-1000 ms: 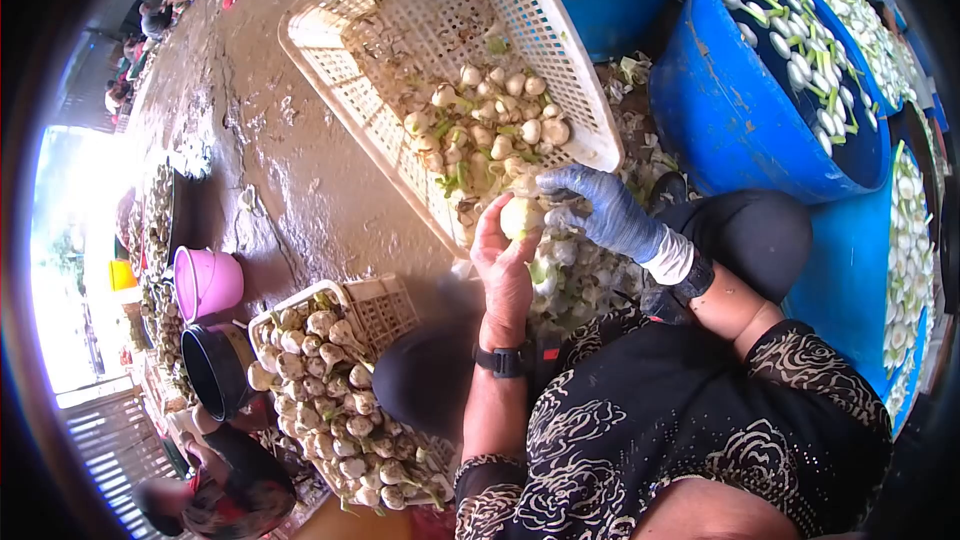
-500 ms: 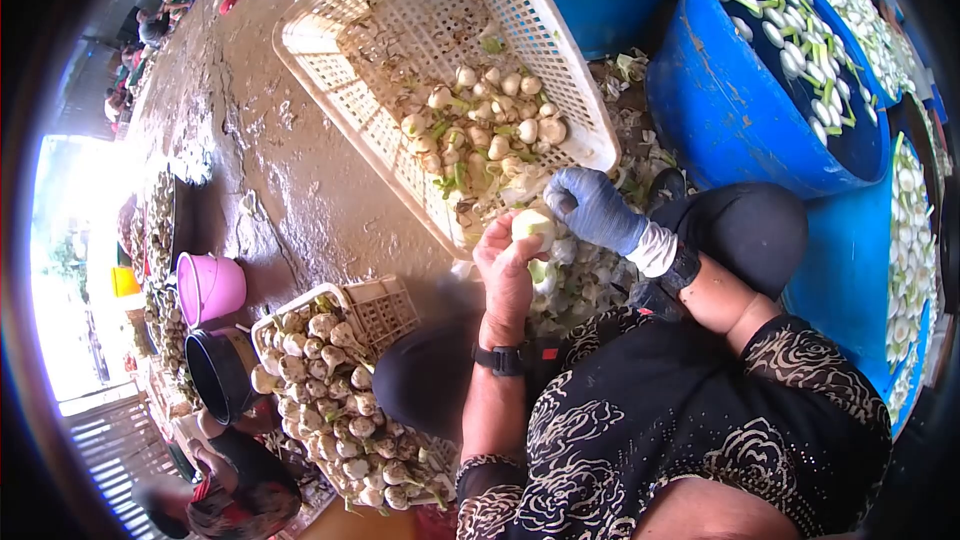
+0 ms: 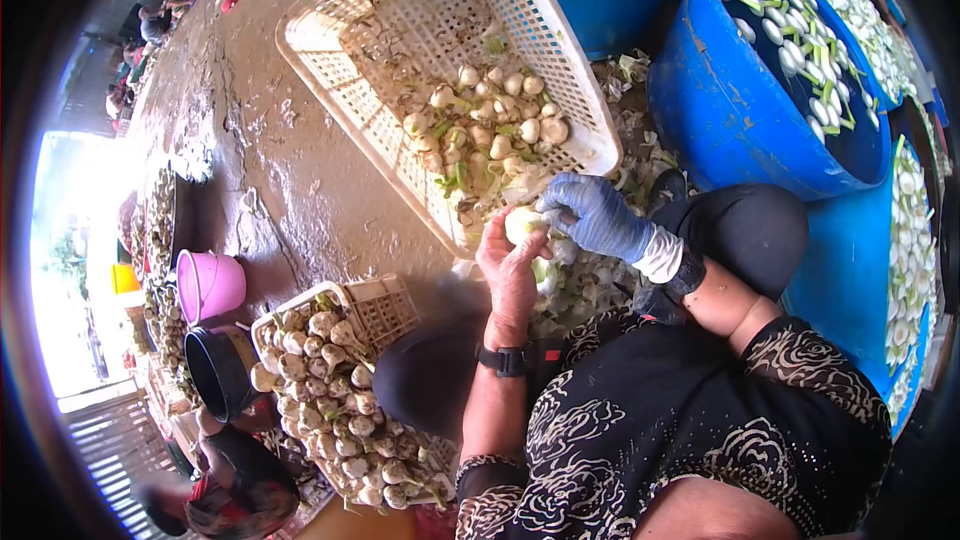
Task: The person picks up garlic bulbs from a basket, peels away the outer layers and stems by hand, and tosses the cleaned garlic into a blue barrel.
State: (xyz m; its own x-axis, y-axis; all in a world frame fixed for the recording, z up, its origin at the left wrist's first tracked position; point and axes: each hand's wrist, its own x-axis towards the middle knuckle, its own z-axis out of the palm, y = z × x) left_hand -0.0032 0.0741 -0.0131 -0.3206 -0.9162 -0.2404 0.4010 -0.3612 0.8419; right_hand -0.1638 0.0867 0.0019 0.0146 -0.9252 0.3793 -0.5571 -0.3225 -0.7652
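My bare left hand [image 3: 508, 258] grips a pale peeled onion [image 3: 524, 225] between thumb and fingers. Close against the onion's right side is my right hand [image 3: 600, 220], in a grey-blue glove with a white cuff. Its fingers are curled; whatever they hold is hidden. Just beyond both hands, unpeeled and dirty onions [image 3: 485, 120] lie in the near end of a large cream plastic crate [image 3: 585, 90]. Loose onion skins [image 3: 570, 290] are heaped below my hands, between my knees.
A second crate [image 3: 385, 305] piled with brown onions [image 3: 340, 390] stands at left. Peeled onions [image 3: 790, 40] float in a blue tub [image 3: 720, 90] at right. A pink bucket [image 3: 212, 285], a black bucket [image 3: 215, 370] and another person [image 3: 245, 480] are further left. The floor [image 3: 260, 140] looks wet.
The onion has shifted slightly left and been turned in my left hand. My gloved right hand has moved a little down, its fingertips now nearer the onion.
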